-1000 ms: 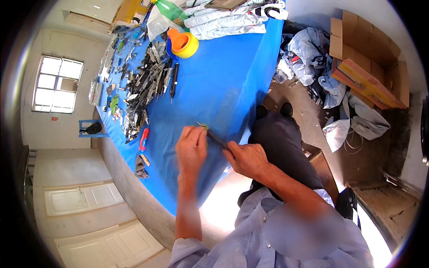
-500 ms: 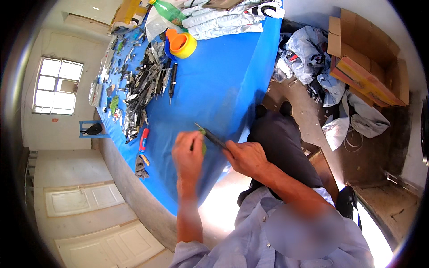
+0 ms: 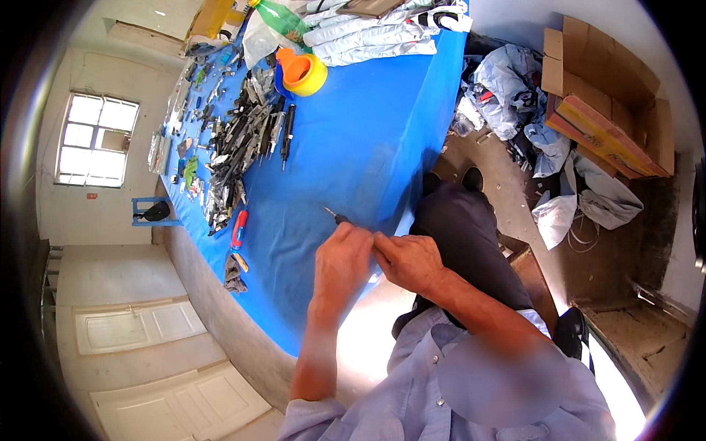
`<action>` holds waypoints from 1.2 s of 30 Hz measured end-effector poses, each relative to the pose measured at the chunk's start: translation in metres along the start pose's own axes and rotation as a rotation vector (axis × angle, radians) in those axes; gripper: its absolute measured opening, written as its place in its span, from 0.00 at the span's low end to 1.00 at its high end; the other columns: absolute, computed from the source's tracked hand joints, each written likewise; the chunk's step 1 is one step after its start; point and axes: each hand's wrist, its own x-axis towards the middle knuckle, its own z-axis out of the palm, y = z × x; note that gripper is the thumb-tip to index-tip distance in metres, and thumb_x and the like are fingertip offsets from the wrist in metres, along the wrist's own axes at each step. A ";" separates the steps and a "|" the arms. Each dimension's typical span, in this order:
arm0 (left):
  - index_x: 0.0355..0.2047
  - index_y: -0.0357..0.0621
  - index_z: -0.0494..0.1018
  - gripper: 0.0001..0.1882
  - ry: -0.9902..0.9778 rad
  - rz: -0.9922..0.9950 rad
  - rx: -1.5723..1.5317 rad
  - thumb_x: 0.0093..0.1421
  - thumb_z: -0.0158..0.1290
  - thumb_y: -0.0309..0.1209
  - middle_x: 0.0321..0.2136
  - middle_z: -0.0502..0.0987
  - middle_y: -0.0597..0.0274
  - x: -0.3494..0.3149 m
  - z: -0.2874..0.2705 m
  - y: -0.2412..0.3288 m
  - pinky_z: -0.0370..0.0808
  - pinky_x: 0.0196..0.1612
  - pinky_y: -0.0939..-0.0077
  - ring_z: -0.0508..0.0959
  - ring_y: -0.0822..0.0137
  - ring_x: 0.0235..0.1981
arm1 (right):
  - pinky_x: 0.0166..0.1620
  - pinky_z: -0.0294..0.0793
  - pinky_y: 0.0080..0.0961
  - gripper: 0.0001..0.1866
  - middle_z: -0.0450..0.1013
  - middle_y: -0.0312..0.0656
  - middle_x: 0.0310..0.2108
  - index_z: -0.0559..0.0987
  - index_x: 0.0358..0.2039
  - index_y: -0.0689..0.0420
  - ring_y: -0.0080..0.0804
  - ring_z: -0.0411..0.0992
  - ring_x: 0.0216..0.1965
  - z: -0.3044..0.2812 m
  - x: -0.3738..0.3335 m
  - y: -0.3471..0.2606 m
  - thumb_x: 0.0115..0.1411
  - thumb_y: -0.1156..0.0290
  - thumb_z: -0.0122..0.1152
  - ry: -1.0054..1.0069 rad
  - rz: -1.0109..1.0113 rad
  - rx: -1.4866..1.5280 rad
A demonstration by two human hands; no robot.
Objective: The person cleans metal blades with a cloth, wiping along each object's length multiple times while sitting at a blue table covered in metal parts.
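Over the near part of the blue-covered table [image 3: 294, 220], my left hand [image 3: 340, 259] is closed around a slim black rod-like piece [image 3: 340, 217]. Its thin metal tip points up and to the left, away from me; the rest is hidden in my fingers. My right hand [image 3: 410, 262] touches the left one and pinches the near end of the same piece. A similar black piece with a thin tip [image 3: 287, 136] lies at the edge of a heap of dark and silver parts [image 3: 235, 147].
Left of my hands lie a red screwdriver-like tool [image 3: 239, 229] and a dark crumpled cloth [image 3: 234, 273]. Farther off are a yellow-orange container [image 3: 310, 79], a green bottle [image 3: 278, 20] and grey-white bags [image 3: 371, 40]. A cardboard box [image 3: 610, 103] stands at the right.
My left hand has moved right and closed over the black piece, meeting my right hand. The green bit visible at my left fingers before is now out of sight.
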 end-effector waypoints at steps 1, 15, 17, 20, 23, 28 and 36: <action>0.34 0.36 0.82 0.03 -0.002 0.021 -0.018 0.61 0.60 0.22 0.32 0.80 0.48 -0.001 -0.001 0.002 0.77 0.38 0.58 0.81 0.47 0.34 | 0.26 0.76 0.45 0.08 0.76 0.41 0.21 0.77 0.36 0.54 0.46 0.78 0.23 0.000 0.000 0.000 0.66 0.63 0.61 0.004 0.001 -0.005; 0.34 0.36 0.82 0.05 0.091 -0.023 0.088 0.63 0.58 0.25 0.32 0.80 0.48 0.010 -0.002 -0.021 0.76 0.38 0.56 0.80 0.46 0.34 | 0.25 0.75 0.38 0.10 0.73 0.37 0.19 0.79 0.39 0.51 0.40 0.76 0.21 0.003 -0.003 0.002 0.59 0.67 0.71 0.080 -0.046 -0.062; 0.35 0.34 0.82 0.04 0.025 0.011 0.046 0.62 0.60 0.23 0.32 0.81 0.47 0.003 0.003 -0.008 0.77 0.39 0.58 0.81 0.45 0.34 | 0.25 0.75 0.38 0.11 0.73 0.37 0.19 0.80 0.39 0.51 0.40 0.76 0.21 0.004 -0.003 0.002 0.58 0.67 0.71 0.080 -0.042 -0.069; 0.35 0.35 0.82 0.04 -0.050 -0.076 -0.025 0.62 0.60 0.24 0.33 0.81 0.48 -0.004 0.000 0.008 0.77 0.40 0.59 0.82 0.47 0.35 | 0.25 0.74 0.37 0.11 0.73 0.37 0.20 0.80 0.40 0.51 0.40 0.76 0.21 0.006 -0.002 0.005 0.58 0.67 0.72 0.090 -0.053 -0.050; 0.33 0.37 0.80 0.04 0.164 -0.027 -0.007 0.64 0.58 0.25 0.33 0.82 0.50 0.000 -0.008 -0.016 0.77 0.39 0.57 0.81 0.50 0.34 | 0.25 0.75 0.38 0.12 0.72 0.37 0.20 0.79 0.40 0.51 0.41 0.76 0.22 0.003 -0.002 0.005 0.58 0.67 0.72 0.067 -0.045 -0.057; 0.34 0.36 0.82 0.04 0.265 -0.139 0.007 0.63 0.60 0.24 0.31 0.82 0.51 0.017 -0.018 -0.063 0.76 0.38 0.61 0.81 0.54 0.33 | 0.26 0.75 0.38 0.13 0.71 0.38 0.20 0.79 0.41 0.52 0.40 0.76 0.22 0.002 -0.001 0.002 0.58 0.67 0.72 0.057 -0.054 -0.065; 0.34 0.35 0.82 0.04 0.158 -0.138 -0.079 0.62 0.62 0.24 0.30 0.82 0.52 0.018 -0.011 -0.059 0.76 0.37 0.63 0.81 0.55 0.31 | 0.27 0.76 0.42 0.10 0.74 0.38 0.22 0.79 0.41 0.52 0.43 0.77 0.24 0.000 -0.002 0.002 0.61 0.65 0.66 0.050 -0.052 -0.047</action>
